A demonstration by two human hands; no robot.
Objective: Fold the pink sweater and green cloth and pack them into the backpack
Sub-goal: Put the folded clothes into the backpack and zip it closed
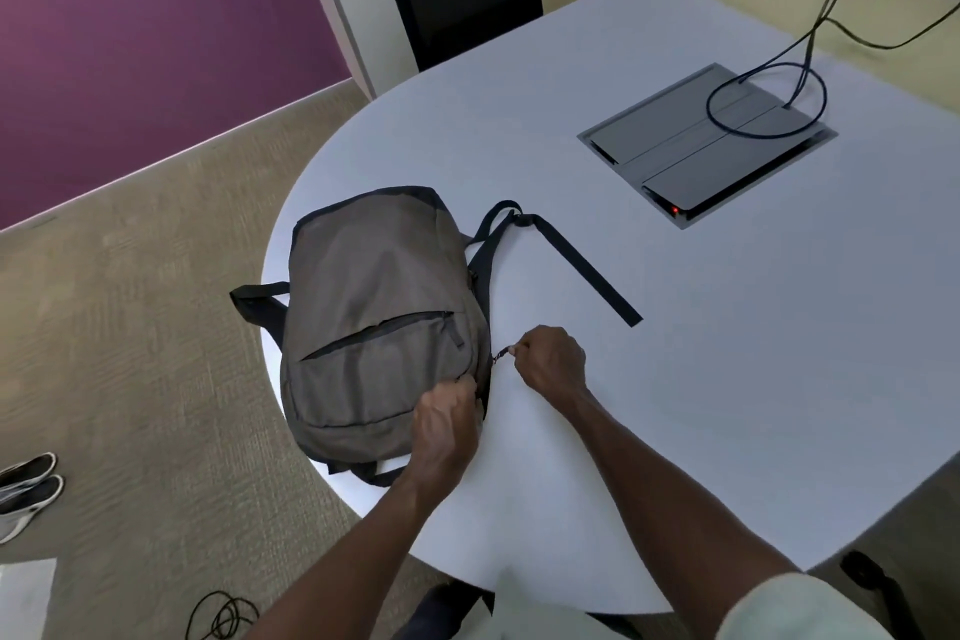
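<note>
I counted one backpack on one table, my two hands (left, right), two shoes on the carpet, and one hatch with cables (number unclear).

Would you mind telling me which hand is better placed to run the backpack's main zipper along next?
The right hand: it already pinches the zipper pull at the backpack's side edge. The left hand grips the fabric beside it, steadying the bag.
</note>
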